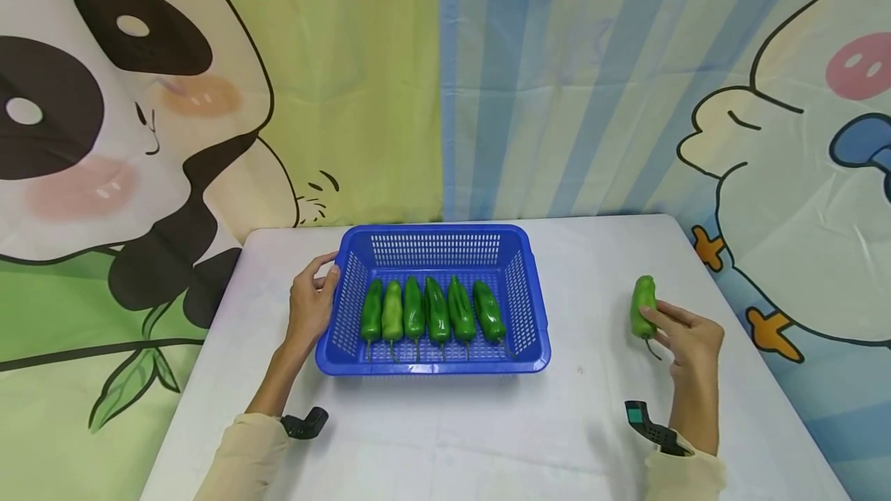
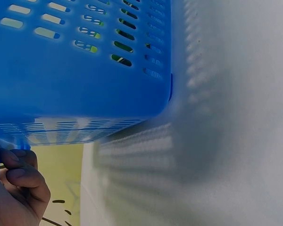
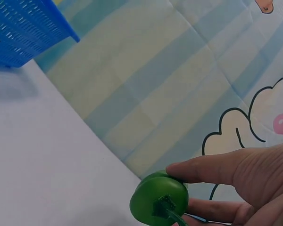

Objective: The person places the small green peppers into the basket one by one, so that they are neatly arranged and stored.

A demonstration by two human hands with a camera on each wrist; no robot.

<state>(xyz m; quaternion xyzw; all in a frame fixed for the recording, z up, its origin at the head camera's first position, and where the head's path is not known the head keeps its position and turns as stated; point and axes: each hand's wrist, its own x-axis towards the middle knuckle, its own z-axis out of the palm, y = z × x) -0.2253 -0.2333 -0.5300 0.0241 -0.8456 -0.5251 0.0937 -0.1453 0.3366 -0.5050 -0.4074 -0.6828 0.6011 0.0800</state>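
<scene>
A blue plastic basket (image 1: 435, 368) with slotted walls stands mid-table. Inside it several green peppers (image 1: 438, 311) lie side by side in a row, stems toward the near wall. My left hand (image 1: 311, 304) grips the basket's left rim; in the left wrist view the fingers (image 2: 26, 176) curl at the rim beside the slotted wall. Well to the right of the basket, my right hand (image 1: 692, 335) pinches a single green pepper (image 1: 643, 308) between thumb and fingers, its stem pointing down. The right wrist view shows that pepper (image 3: 155, 200) stem-end on.
The table (image 1: 480, 439) has a white cover. Behind it hangs a printed curtain (image 1: 557, 83) with a panda on the left and a white cartoon animal on the right. Each wrist wears a black strap-on device, the right one (image 1: 654, 431) lying near the sleeve.
</scene>
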